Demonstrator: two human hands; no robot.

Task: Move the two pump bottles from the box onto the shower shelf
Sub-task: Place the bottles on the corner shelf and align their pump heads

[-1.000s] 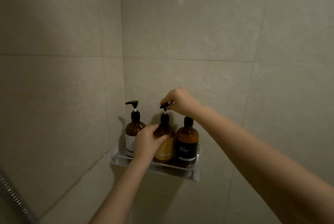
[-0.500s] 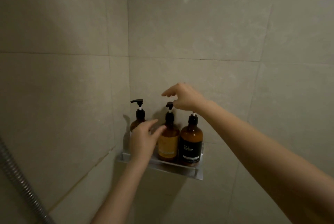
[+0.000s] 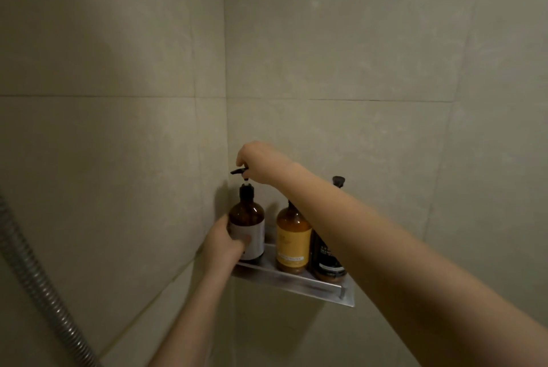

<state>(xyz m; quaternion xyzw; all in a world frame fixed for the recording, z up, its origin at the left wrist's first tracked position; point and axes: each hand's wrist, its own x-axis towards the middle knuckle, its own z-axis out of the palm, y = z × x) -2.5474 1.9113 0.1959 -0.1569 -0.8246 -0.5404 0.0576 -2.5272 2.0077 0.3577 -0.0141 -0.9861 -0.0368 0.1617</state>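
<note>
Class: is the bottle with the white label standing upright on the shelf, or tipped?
Upright: the bottle stands on the shelf, pump topmost, between both hands.

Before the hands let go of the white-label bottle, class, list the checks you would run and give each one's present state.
1. Left hand holds the white-label bottle by its body: ok.
2. Right hand pinches that bottle's pump head: ok.
3. Bottle stands upright at the left end of the shelf: ok.
4. Its base sits fully inside the shelf rim: cannot tell, the left hand hides it.
5. Yellow-label bottle and black-label bottle stand upright on the shelf: ok.
6. Right forearm clear of those two bottles' pumps: cannot tell, it crosses in front of them.
</note>
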